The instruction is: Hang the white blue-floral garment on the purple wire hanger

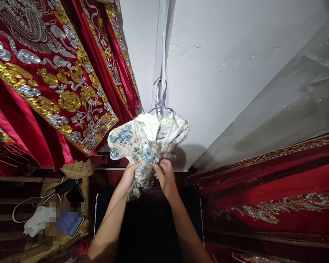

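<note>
White plaster wall [235,73] is rising behind a thin purple wire hanger [163,104], from which a bunched cream cloth with blue flower print [142,142] is hanging. Below the hanger, the left hand [130,177] is gripping the cloth's lower folds, fingers closed on them; the right hand [166,177] is pinching its edge. Left of the hanger, red robes with gold and silver embroidery [57,84] are hanging. Tugging downward could be bending the hanger or slipping the cloth off.
</note>
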Motion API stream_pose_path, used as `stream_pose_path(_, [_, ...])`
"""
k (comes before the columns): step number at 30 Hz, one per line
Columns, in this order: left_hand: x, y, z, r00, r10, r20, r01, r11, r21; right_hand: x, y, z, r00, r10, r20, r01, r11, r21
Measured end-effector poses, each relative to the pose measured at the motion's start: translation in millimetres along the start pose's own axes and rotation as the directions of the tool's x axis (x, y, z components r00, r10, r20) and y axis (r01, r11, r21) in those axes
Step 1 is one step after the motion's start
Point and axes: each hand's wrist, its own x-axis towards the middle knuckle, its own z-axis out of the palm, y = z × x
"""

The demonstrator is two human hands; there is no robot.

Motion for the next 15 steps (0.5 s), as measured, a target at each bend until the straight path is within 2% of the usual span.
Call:
stream_pose_path(3, [-7,4,3.8,0.993,-0.103,0.058,0.104,0.995,-0.006,-1,-6,0,0.978,0.053,0.203,-0.052,0.999,-0.012])
stream_pose_path(5, [-10,4,6.8,0.985,-0.151,0.085,0.152,0.988,-0.006,-2,-12,-2,0.961,0.065,0.268,-0.062,0.998,-0.019])
stream_pose_path(10, [-14,3,14.3,0.970,-0.206,0.131,0.204,0.979,0.026,-9,-22,-5,0.973,0.079,0.216,-0.082,0.997,0.005])
stream_pose_path(15, [-13,-1,15.1,0.971,-0.224,0.081,0.225,0.974,-0.001,-17,-39,-10,0.975,0.057,0.216,-0.060,0.998,0.005])
